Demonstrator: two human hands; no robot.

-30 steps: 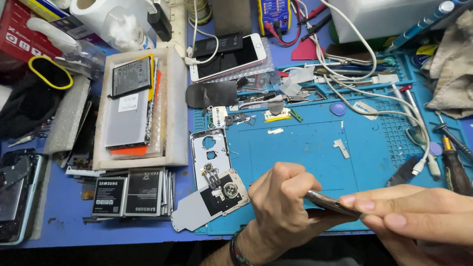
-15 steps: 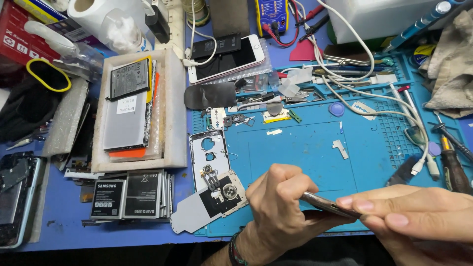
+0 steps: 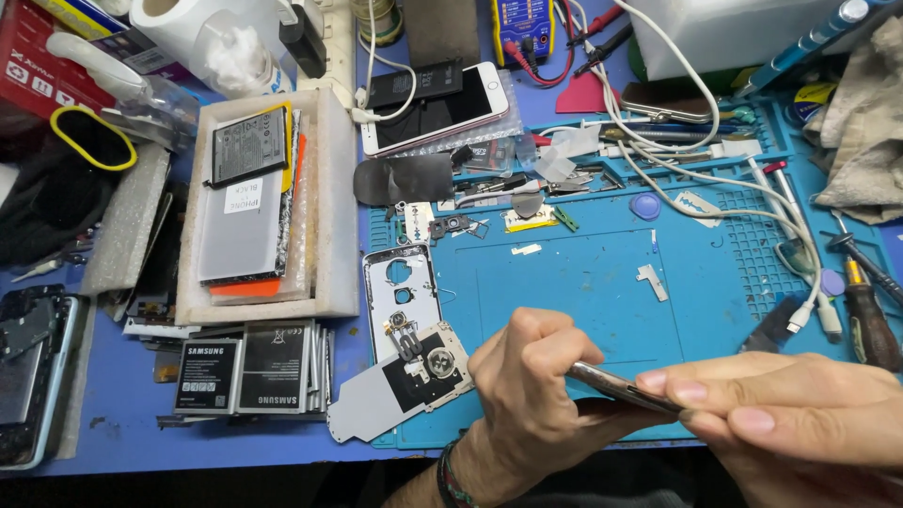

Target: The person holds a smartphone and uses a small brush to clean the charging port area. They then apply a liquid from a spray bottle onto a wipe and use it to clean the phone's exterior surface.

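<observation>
My left hand [image 3: 527,395], with a dark band at its wrist, is curled round one end of a thin dark phone [image 3: 621,386] that I see edge-on. My right hand [image 3: 800,414] pinches the phone's other end between thumb and fingers. Both hands hover over the near edge of the blue work mat [image 3: 583,282]. Just left of my left hand lie a silver phone frame [image 3: 400,292] and a grey inner plate [image 3: 404,386] with small parts on it.
A white tray [image 3: 329,216] of flat batteries stands at the left, with more batteries [image 3: 245,367] stacked in front of it. A white phone [image 3: 437,108], cables [image 3: 677,179], screwdrivers [image 3: 865,310] and a rag [image 3: 865,141] crowd the back and right. Another opened phone [image 3: 33,376] lies far left.
</observation>
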